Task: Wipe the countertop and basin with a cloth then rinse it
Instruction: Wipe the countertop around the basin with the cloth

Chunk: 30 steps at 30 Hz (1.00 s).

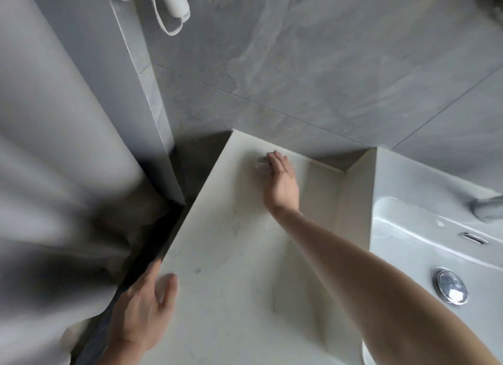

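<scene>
Cloth (261,165) under right hand (281,179) on countertop (231,242) (unlabelled).

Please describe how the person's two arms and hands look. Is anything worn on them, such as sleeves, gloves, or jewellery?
Both arms are bare. The right hand and its long forearm show no sleeve, glove, watch or bracelet. The left hand is also ungloved, with a bare wrist. No rings show on the fingers in view, though the picture is slightly blurred.
</scene>
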### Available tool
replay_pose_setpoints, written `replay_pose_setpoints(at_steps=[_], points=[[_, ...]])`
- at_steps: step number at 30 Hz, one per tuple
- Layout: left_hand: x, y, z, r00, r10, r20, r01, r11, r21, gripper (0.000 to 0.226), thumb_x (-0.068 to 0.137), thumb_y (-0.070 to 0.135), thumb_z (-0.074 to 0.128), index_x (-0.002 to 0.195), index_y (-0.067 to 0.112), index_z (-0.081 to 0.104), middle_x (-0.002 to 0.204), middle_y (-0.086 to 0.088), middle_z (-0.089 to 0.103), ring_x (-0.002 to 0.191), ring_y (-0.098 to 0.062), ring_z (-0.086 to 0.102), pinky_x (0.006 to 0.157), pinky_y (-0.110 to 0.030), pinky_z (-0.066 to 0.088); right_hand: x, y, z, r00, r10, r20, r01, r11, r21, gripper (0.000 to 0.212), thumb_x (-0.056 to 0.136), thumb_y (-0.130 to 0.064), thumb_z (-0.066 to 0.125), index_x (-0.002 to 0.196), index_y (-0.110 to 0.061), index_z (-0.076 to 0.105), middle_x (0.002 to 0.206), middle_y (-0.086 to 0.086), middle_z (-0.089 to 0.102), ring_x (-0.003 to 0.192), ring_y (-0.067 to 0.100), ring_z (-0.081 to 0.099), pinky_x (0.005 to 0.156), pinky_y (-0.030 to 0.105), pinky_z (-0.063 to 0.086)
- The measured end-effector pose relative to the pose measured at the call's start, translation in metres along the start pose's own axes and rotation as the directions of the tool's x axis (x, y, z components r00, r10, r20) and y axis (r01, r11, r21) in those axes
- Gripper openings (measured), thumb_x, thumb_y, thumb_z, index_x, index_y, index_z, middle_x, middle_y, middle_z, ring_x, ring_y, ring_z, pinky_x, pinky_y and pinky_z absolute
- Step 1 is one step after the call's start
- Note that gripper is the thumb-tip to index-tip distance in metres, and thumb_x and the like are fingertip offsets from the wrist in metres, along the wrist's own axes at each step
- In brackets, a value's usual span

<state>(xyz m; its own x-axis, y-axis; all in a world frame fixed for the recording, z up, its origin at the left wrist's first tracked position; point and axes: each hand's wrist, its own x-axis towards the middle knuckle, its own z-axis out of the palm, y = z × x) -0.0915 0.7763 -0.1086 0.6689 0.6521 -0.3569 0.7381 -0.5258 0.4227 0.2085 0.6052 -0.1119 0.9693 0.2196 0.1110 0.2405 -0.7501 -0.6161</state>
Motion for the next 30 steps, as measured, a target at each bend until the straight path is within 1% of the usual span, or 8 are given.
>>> replay_pose_setpoints(at_steps=[5,8,10,13,16,20,25,30], points=[[0.002,-0.003,0.001,1.000,-0.001,-0.013,0.001,1.000,-0.019,0.055,0.091,0.050,0.058,0.143,0.033,0.048,0.127,-0.007,0.070,0.108,-0.037,0.068,0.088,-0.044,0.053,0.010,0.070,-0.038,0.932,0.345,-0.108,-0.359,0.920,-0.160,0.074,0.074,-0.023,0.036,0.145,-0.007,0.052,0.151,0.017,0.050,0.140,0.037,0.043,0.121,0.041,0.024],[0.003,-0.006,0.001,0.999,0.031,0.015,-0.032,1.000,0.003,0.058,0.093,0.056,0.050,0.146,0.035,0.043,0.133,0.000,0.067,0.114,-0.033,0.066,0.091,-0.041,0.052,-0.003,0.066,-0.020,0.878,0.439,-0.192,-0.471,0.863,-0.180,0.081,0.068,-0.027,0.043,0.147,-0.011,0.049,0.153,0.013,0.046,0.139,0.037,0.040,0.121,0.041,0.016],[0.003,-0.005,0.000,0.999,0.037,0.019,-0.037,0.999,0.010,0.057,0.094,0.052,0.052,0.147,0.031,0.046,0.136,-0.001,0.065,0.116,-0.033,0.064,0.093,-0.041,0.051,-0.011,0.043,0.003,0.845,0.471,-0.253,-0.518,0.839,-0.166,0.072,0.076,-0.026,0.052,0.147,-0.014,0.048,0.156,0.010,0.045,0.143,0.035,0.037,0.123,0.047,0.016],[0.003,-0.002,-0.001,0.999,0.042,0.012,-0.043,0.999,0.012,0.056,0.094,0.049,0.055,0.146,0.028,0.049,0.136,-0.003,0.065,0.116,-0.033,0.065,0.093,-0.041,0.051,-0.023,-0.011,0.040,0.913,0.381,-0.144,-0.405,0.888,-0.220,0.075,0.084,-0.022,0.059,0.156,-0.021,0.039,0.166,0.003,0.033,0.154,0.031,0.025,0.124,0.046,0.011],[0.006,-0.007,0.000,0.998,0.050,0.036,-0.051,0.998,0.031,0.058,0.093,0.057,0.047,0.145,0.034,0.045,0.134,0.004,0.066,0.113,-0.031,0.066,0.089,-0.039,0.054,-0.045,-0.074,0.073,0.984,0.163,0.071,-0.151,0.976,-0.159,0.073,0.083,-0.015,0.048,0.155,-0.024,0.041,0.166,0.000,0.034,0.156,0.027,0.023,0.127,0.044,0.008],[0.004,-0.007,0.000,0.999,0.042,0.026,-0.043,0.998,0.035,0.060,0.092,0.060,0.044,0.146,0.036,0.042,0.134,0.002,0.066,0.112,-0.033,0.066,0.089,-0.040,0.054,-0.077,-0.120,0.095,0.964,-0.089,0.249,0.102,0.994,-0.038,0.072,0.076,-0.006,0.047,0.146,-0.017,0.055,0.157,0.002,0.048,0.154,0.027,0.028,0.129,0.042,0.008],[0.004,-0.010,0.001,0.999,0.042,0.029,-0.043,0.999,0.031,0.063,0.090,0.064,0.042,0.145,0.033,0.044,0.131,-0.002,0.067,0.110,-0.036,0.066,0.088,-0.041,0.055,-0.075,-0.094,0.060,0.957,-0.141,0.255,0.100,0.981,0.169,0.055,0.090,-0.007,0.048,0.141,-0.020,0.061,0.151,-0.001,0.056,0.140,0.019,0.051,0.118,0.034,0.039],[0.002,-0.006,-0.002,0.999,0.049,0.023,-0.049,0.999,0.001,0.058,0.093,0.058,0.049,0.146,0.034,0.044,0.132,0.000,0.067,0.113,-0.034,0.066,0.089,-0.042,0.054,-0.049,-0.043,-0.011,0.984,-0.085,0.154,0.069,0.992,0.103,0.058,0.087,0.004,0.044,0.137,-0.018,0.065,0.146,-0.003,0.061,0.141,0.016,0.051,0.116,0.031,0.042]])
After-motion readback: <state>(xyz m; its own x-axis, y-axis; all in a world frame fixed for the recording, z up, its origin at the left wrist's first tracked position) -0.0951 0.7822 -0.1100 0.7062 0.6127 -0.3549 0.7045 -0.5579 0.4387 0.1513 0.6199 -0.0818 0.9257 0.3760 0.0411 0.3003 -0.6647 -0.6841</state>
